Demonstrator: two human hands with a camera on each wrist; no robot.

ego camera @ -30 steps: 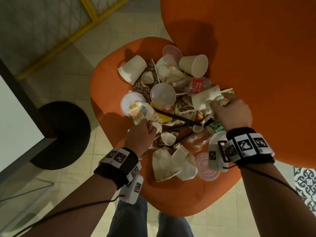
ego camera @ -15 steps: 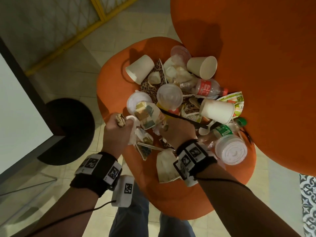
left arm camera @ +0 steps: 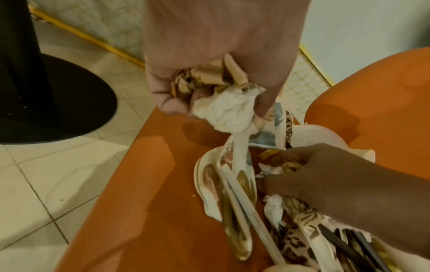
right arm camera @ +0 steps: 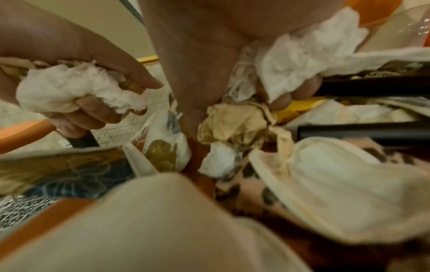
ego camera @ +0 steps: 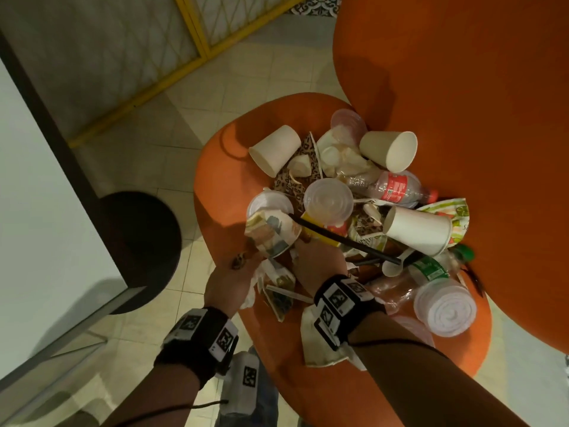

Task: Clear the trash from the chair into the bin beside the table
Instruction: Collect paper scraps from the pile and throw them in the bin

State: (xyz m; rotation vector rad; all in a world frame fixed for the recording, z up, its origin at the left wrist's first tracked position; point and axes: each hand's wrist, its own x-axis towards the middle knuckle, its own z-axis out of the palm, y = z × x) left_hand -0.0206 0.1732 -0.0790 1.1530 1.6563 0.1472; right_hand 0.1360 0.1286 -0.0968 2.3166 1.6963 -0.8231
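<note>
Trash is piled on the orange chair seat [ego camera: 221, 180]: paper cups [ego camera: 275, 151], a clear lid [ego camera: 328, 200], a red-labelled bottle [ego camera: 394, 186], black straws [ego camera: 345, 241] and printed wrappers. My left hand [ego camera: 238, 261] is at the seat's front left edge and grips a crumpled white napkin [left arm camera: 228, 112] with brown paper scraps [left arm camera: 204, 79]. Right beside it, my right hand [ego camera: 314, 257] reaches into the front of the pile, its fingers [right arm camera: 281, 97] curled round a white napkin [right arm camera: 302, 60] and a tan crumpled paper [right arm camera: 235, 125]. The bin is not in view.
A round black table base [ego camera: 138, 248] stands on the tiled floor left of the chair, under a white tabletop [ego camera: 40, 195]. The orange chair back [ego camera: 462, 87] rises on the right. A yellow-framed panel [ego camera: 191, 50] runs along the far floor. My legs are below the seat.
My right hand has crossed from the right side of the pile to its front, next to the left hand. My left hand has drawn back to the seat edge with the crumpled napkin.
</note>
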